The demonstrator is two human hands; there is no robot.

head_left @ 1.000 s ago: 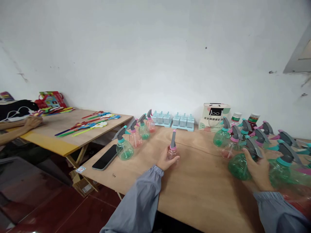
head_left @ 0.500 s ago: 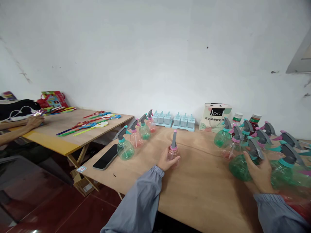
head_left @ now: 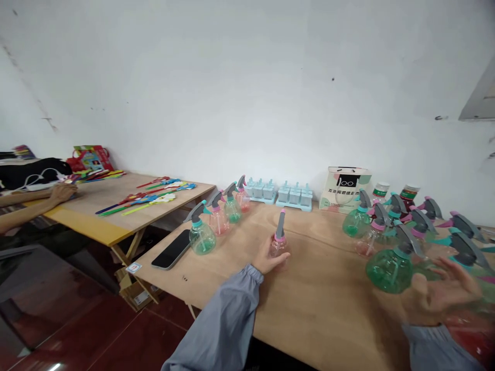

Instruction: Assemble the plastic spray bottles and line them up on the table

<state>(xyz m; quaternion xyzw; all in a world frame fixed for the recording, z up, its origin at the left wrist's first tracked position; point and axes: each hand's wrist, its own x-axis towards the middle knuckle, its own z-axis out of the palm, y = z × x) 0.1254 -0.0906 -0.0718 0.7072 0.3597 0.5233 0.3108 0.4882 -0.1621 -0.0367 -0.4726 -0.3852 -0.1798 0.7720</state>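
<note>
My left hand (head_left: 266, 258) is wrapped round a small clear pink spray bottle (head_left: 280, 247) with a grey trigger and pink collar, which stands upright near the table's middle. At the right, my right hand (head_left: 441, 291) is smeared by motion, its fingers apart with nothing seen in them. Just left of it stands a green spray bottle (head_left: 389, 270) with a teal collar. Another teal-necked spray bottle (head_left: 464, 252) is behind the hand and partly hidden by it. Several more green and pink spray bottles crowd around there.
Spray bottles (head_left: 201, 238) form a row on the left, beside a black phone (head_left: 172, 250). Pale blue popsicle moulds (head_left: 294, 197), a paper bag (head_left: 342, 193) and lidded jars (head_left: 381, 191) line the wall. Another person's hand (head_left: 62, 193) rests at the yellow-edged table (head_left: 104, 232).
My right hand has come off the green spray bottle and moved right and slightly down, its fingers spreading. My left hand stays round the pink spray bottle. The view has shifted slightly.
</note>
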